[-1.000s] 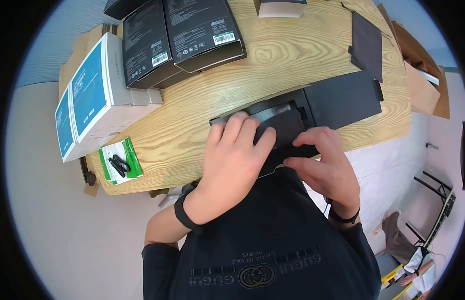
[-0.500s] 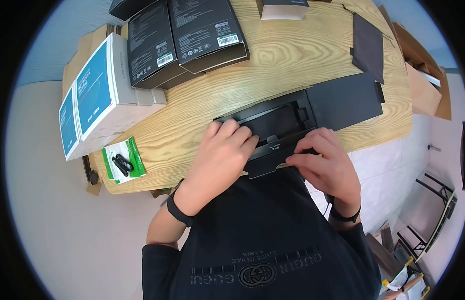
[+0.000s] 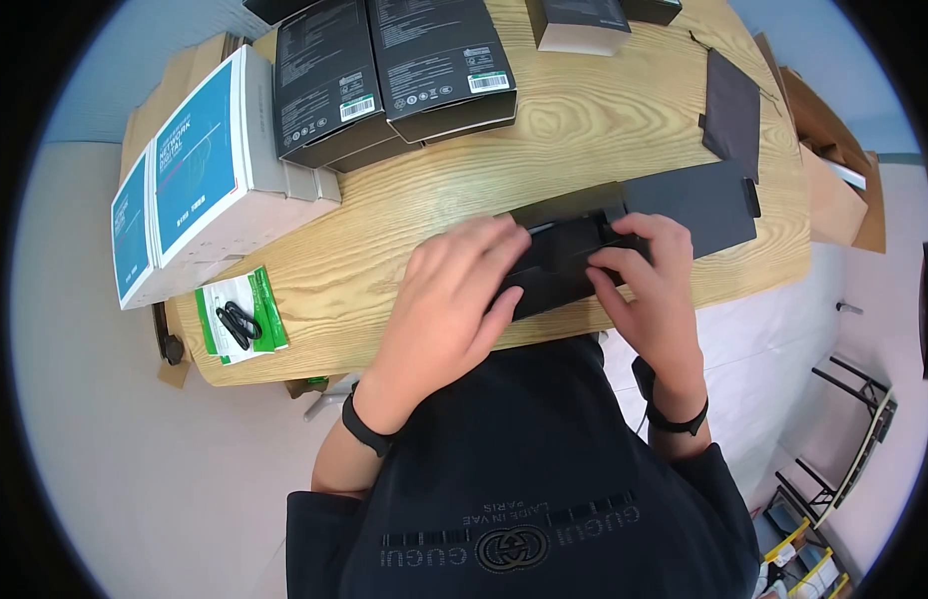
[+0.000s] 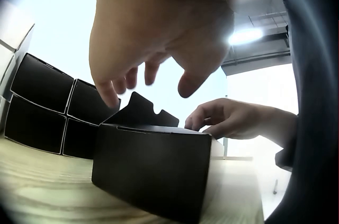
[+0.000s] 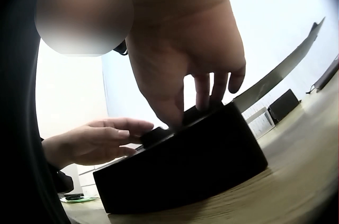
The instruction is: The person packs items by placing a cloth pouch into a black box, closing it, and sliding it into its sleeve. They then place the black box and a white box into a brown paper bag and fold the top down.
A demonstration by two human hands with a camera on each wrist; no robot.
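Observation:
A long black box (image 3: 544, 290) lies open near the table's front edge, its lid (image 3: 689, 205) folded out flat to the right. Over the box's left end my left hand (image 3: 449, 285) spreads with fingers fairly straight; in the left wrist view it hovers above a notched flap (image 4: 142, 110) that sticks up from the box. My right hand (image 3: 649, 285) grips the near wall at the box's right part, thumb outside and fingers inside, as the right wrist view (image 5: 180, 75) also shows. The box's interior is dark and partly covered by the fingers.
Black printed boxes (image 3: 439, 60) and white-blue boxes (image 3: 200, 150) stand at the back left. A green-white packet (image 3: 264, 309) with a black cable (image 3: 239, 324) lies at front left. A dark pouch (image 3: 731, 115) lies at the back right, beside a cardboard carton (image 3: 833, 190).
The dark sheet under my left fingers is out of sight. The near flap that hung outward is turned up. My left hand has straightened its fingers; my right hand has shifted up along the near wall.

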